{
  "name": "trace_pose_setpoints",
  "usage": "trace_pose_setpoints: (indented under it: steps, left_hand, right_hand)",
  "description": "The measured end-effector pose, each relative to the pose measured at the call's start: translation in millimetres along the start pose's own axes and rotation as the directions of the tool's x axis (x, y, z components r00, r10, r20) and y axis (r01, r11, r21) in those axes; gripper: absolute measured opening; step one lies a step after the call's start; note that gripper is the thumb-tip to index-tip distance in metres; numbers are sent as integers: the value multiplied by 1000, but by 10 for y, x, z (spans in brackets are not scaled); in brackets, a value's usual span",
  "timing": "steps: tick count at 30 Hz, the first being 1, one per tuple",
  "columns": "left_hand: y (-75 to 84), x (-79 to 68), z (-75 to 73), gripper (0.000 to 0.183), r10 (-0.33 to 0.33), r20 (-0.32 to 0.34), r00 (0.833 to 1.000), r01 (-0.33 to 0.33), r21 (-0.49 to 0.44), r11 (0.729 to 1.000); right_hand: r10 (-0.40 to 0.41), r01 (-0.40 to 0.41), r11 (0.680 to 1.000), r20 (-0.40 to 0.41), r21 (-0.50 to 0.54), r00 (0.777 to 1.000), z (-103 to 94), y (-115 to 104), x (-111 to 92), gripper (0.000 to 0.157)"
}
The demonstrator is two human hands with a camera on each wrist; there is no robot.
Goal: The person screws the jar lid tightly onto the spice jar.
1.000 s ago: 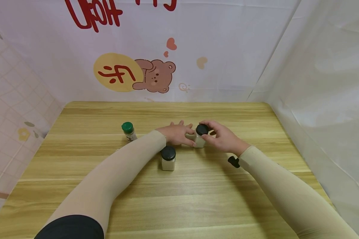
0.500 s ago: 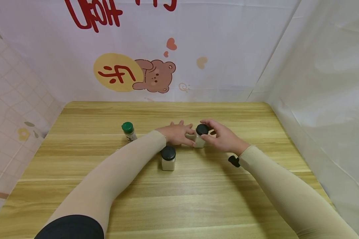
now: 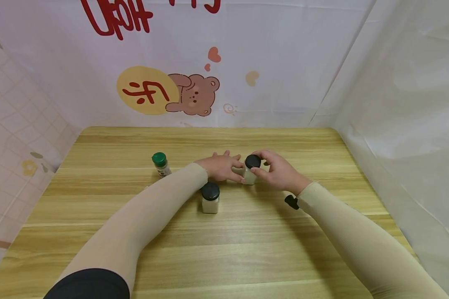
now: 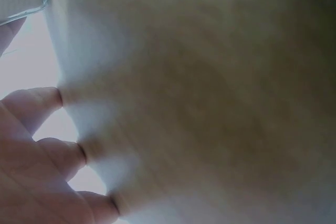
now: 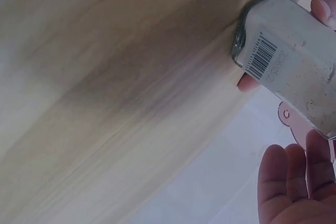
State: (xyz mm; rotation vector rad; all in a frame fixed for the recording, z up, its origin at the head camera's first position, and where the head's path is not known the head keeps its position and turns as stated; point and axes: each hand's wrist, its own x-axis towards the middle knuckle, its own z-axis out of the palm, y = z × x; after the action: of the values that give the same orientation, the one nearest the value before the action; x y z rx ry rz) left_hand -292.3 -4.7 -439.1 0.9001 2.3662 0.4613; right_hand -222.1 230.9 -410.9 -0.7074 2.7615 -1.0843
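A square clear spice jar [image 3: 249, 176] with a black lid and pale contents stands upright on the table. My right hand [image 3: 278, 172] grips its black lid [image 3: 252, 161] between thumb and fingers. From the other side my left hand [image 3: 222, 167] holds the jar's body between thumb and index finger, with its other fingers spread on the table. In the right wrist view the jar's barcode [image 5: 261, 56] shows, with a fingertip [image 5: 247, 82] behind the base. A second black-lidded jar [image 3: 210, 198] stands in front of my left wrist.
A green-capped shaker [image 3: 160, 165] stands to the left, partly behind my left sleeve [image 3: 164, 199]. A black object [image 3: 292, 202] sits by my right cuff. White printed sheets [image 3: 277, 62] hang behind and beside the wooden table [image 3: 224, 257].
My right hand's fingers have shifted very slightly around the black lid. The left hand, both jars and the shaker look unmoved.
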Motion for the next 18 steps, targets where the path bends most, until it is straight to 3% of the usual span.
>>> trace_pose_setpoints:
  steps: [18]
  left_hand:
    - [2,-9,2,74,9,-15,1000,-9,-22,1000]
  right_hand:
    - [-7,7,1000,-47,1,999,87,47,-7,39]
